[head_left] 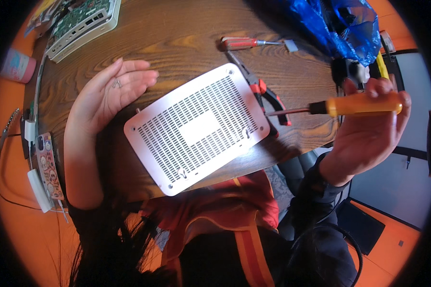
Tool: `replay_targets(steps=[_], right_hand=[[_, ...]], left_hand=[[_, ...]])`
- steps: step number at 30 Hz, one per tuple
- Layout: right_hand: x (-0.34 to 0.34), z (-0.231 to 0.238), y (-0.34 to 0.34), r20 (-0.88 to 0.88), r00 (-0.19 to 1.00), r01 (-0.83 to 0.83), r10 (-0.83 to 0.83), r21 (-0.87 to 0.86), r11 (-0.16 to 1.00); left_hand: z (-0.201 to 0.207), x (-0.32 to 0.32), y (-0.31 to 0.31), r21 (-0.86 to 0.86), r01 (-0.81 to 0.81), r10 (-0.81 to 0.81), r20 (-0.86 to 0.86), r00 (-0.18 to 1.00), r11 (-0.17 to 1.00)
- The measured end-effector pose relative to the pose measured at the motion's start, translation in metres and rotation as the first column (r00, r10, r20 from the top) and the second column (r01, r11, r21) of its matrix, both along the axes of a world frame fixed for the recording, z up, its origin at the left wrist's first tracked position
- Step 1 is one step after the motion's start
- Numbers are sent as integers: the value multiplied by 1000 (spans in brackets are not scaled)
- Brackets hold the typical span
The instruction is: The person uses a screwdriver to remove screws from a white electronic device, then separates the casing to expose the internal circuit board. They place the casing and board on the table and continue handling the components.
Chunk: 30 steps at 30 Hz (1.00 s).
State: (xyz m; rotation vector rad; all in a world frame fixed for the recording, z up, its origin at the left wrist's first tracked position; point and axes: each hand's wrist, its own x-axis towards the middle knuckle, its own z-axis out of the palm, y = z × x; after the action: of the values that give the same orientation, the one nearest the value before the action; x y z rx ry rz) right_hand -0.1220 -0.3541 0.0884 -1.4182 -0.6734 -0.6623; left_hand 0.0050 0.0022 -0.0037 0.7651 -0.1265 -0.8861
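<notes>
Head: orange screwdriver (347,104) beside casing (198,129)

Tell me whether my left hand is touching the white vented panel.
Apart: the head view shows wooden tabletop between your left hand and the white vented panel.

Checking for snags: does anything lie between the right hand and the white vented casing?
Yes: red-and-black pliers lie along the right edge of the white casing, crossed in view by the orange screwdriver in the right hand.
</notes>
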Motion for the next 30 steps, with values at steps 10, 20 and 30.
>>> replay_targets(steps=[10, 20, 30], right_hand=[[91, -69, -58, 21, 611, 343, -791, -908, 241], [53, -50, -43, -316, 657, 401, -684, -623, 672], [-99, -60, 134, -420, 866, -492, 270, -624, 607]], left_hand=[[-4, -1, 5, 0, -22, 22, 16, 1000, 1000], [17, -26, 4, -99, -335, 348, 207, 914, 937], [43, -345, 90, -540, -790, 924, -58, 378, 289]])
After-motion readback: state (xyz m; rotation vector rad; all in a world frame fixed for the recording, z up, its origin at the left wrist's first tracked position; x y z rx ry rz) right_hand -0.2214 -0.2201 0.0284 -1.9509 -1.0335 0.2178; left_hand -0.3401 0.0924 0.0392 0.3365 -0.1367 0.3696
